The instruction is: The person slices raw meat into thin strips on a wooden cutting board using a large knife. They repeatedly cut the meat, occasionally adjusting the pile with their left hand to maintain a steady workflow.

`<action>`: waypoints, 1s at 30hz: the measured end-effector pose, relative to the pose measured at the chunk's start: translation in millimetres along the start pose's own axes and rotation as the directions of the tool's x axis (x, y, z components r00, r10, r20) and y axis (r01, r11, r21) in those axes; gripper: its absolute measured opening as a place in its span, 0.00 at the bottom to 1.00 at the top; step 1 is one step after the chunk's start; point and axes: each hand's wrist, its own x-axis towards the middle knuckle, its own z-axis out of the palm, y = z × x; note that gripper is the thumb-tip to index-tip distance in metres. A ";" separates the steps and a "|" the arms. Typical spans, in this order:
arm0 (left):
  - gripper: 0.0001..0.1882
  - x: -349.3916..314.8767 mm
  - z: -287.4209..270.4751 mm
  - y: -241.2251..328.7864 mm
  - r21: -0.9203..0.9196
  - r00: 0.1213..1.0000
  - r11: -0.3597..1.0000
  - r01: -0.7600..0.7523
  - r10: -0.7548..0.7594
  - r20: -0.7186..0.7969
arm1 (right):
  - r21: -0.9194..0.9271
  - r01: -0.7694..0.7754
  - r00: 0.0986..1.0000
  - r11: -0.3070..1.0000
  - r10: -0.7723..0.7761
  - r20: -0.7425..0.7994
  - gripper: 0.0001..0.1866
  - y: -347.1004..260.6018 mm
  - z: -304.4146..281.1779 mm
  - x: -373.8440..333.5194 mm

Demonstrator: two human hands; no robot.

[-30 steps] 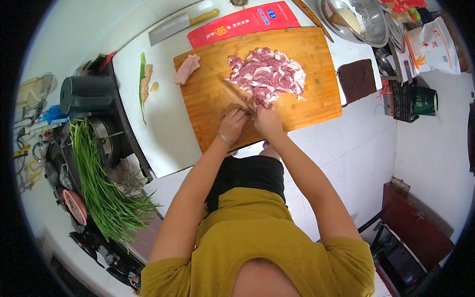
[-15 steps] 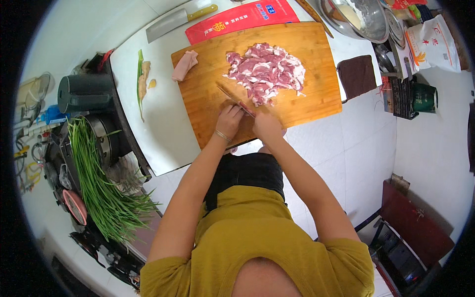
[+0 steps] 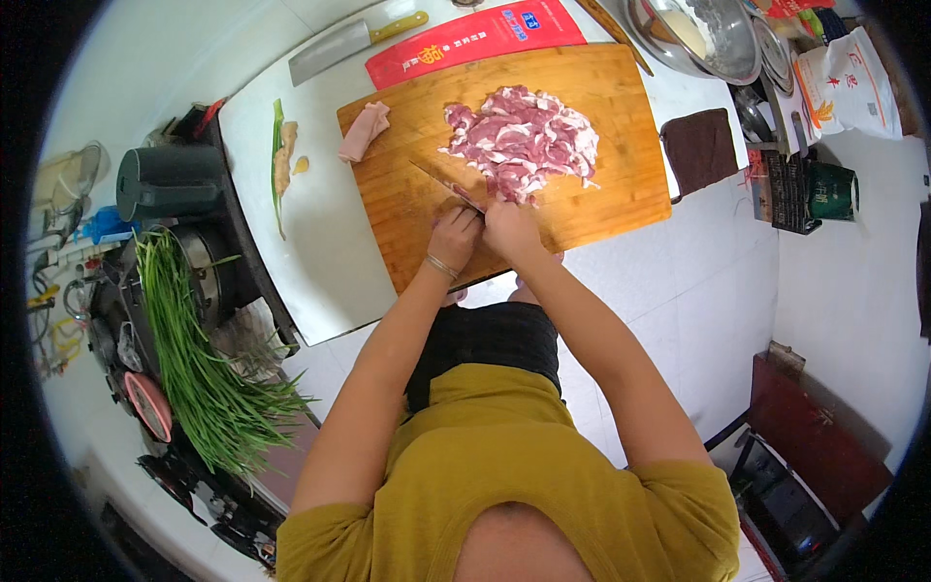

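Note:
My right hand grips a knife by its handle, which the fingers cover. The narrow blade slants toward the far left over the wooden cutting board. Just left of it, my left hand has its fingers curled down on a piece of meat, mostly hidden under them. A small red slice of meat clings beside the blade. Beyond the hands lies a heap of sliced raw meat, pink with white fat. A pale folded piece of pork skin rests at the board's left edge.
Ginger and a green onion stalk lie left of the board. A cleaver and a red packet sit behind it. Metal bowls stand far right, a dark cloth below them. Chives fill the left side.
The knife and my right hand have shifted slightly left and away from me. The small slice beside the blade shows more clearly. My left hand stays nearly in place.

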 end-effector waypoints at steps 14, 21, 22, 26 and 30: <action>0.12 3.8 -15.6 10.9 -0.102 0.996 0.991 0.084 -0.087 -0.031 | 0.306 0.030 0.994 0.952 0.005 -0.113 0.16 13.4 -1.6 14.0; 0.14 18.1 -11.5 41.6 0.013 0.998 1.000 0.027 -0.026 -0.057 | 0.482 0.054 0.979 0.875 0.047 -0.196 0.16 35.7 -49.6 -17.7; 0.14 15.2 -1.9 39.7 0.016 0.999 1.000 -0.014 0.014 -0.045 | 0.478 0.041 0.977 0.878 0.065 -0.204 0.17 39.2 -47.7 -22.9; 0.10 13.2 12.9 34.2 0.061 0.981 0.987 0.150 -0.142 -0.129 | 0.452 0.000 0.973 0.892 0.105 -0.207 0.18 52.5 -35.6 -40.5; 0.11 13.7 -5.7 34.7 0.075 0.964 0.976 0.206 -0.189 -0.188 | 0.415 -0.052 0.980 0.908 0.126 -0.153 0.17 52.0 -24.1 -54.4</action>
